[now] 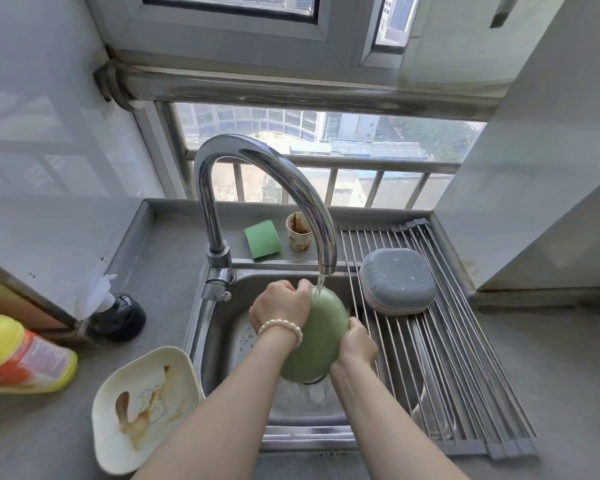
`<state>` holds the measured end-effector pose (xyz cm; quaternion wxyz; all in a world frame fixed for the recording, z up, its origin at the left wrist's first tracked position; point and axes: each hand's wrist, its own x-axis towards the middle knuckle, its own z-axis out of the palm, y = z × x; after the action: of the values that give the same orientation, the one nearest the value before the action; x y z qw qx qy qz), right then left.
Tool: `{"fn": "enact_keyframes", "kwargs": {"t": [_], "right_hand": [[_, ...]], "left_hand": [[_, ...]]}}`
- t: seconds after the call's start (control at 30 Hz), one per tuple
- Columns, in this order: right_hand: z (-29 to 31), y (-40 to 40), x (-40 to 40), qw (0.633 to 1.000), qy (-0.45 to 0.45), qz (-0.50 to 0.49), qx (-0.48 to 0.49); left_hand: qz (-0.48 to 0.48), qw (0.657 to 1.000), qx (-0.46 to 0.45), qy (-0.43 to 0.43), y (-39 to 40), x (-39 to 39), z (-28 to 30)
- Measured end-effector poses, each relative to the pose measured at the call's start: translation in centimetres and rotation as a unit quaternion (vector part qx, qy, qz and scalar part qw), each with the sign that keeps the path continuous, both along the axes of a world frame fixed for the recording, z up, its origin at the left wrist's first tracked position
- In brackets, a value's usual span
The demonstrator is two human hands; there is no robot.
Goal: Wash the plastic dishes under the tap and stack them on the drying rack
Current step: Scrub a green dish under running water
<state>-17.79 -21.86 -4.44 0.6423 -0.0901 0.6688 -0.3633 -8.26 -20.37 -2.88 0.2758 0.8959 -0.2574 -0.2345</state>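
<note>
I hold a green plastic dish (317, 341) on edge over the steel sink (219, 327), its back towards me. My left hand (279, 308) grips its upper left rim and my right hand (357, 344) grips its right rim. Water runs from the tap (257, 168) onto the dish's top edge. A blue-grey plastic dish (397, 280) lies upside down on the roll-up drying rack (465, 375) at the right. A cream plate (142, 407) with brown stains sits on the counter left of the sink.
A green sponge (262, 239) and a stained paper cup (298, 232) stand on the ledge behind the sink. A yellow detergent bottle (18, 355) lies at the far left, with a dark round object (118, 317) beside it. Grey counter (551, 375) extends right of the rack.
</note>
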Motion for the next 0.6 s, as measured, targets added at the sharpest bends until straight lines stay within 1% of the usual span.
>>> {"fn": "enact_keyframes", "kwargs": {"t": [0.07,0.17,0.23,0.27,0.33,0.37,0.4,0.47,0.53,0.6], "right_hand": [[-0.2,-0.1,-0.2,1.000,-0.005,-0.010,-0.014],[-0.5,-0.5,-0.6,1.000,-0.004,-0.003,-0.009],[-0.6,-0.7,-0.6,1.000,0.011,0.001,-0.010],[-0.7,-0.8,-0.5,0.999,0.033,0.008,-0.020],[-0.7,-0.9,-0.4,0.993,0.098,0.042,-0.059],[-0.6,-0.9,-0.3,0.986,0.131,0.060,-0.081],[-0.5,-0.8,-0.3,0.980,0.156,0.074,-0.099],[-0.4,-0.7,-0.5,0.974,0.174,0.084,-0.121],[-0.4,-0.7,-0.7,0.981,0.145,0.067,-0.107],[-0.6,-0.7,-0.5,0.994,0.084,0.025,-0.068]], "left_hand": [[0.019,0.999,-0.010,0.046,-0.3,0.8,0.0],[0.009,0.997,-0.059,0.049,-0.1,1.1,0.1],[-0.031,0.996,-0.079,-0.003,0.3,0.1,0.3],[-0.058,0.995,-0.067,-0.043,0.4,-0.5,0.4],[-0.096,0.991,0.006,-0.096,0.7,-1.5,0.6],[-0.103,0.990,0.035,-0.089,0.8,-1.7,0.6],[-0.101,0.992,0.046,-0.060,0.8,-1.6,0.5],[-0.087,0.996,0.030,0.019,0.7,-1.1,-0.2],[-0.072,0.994,-0.021,0.074,0.6,-0.5,-0.6],[-0.060,0.992,-0.079,0.084,0.7,0.1,-0.6]]}}
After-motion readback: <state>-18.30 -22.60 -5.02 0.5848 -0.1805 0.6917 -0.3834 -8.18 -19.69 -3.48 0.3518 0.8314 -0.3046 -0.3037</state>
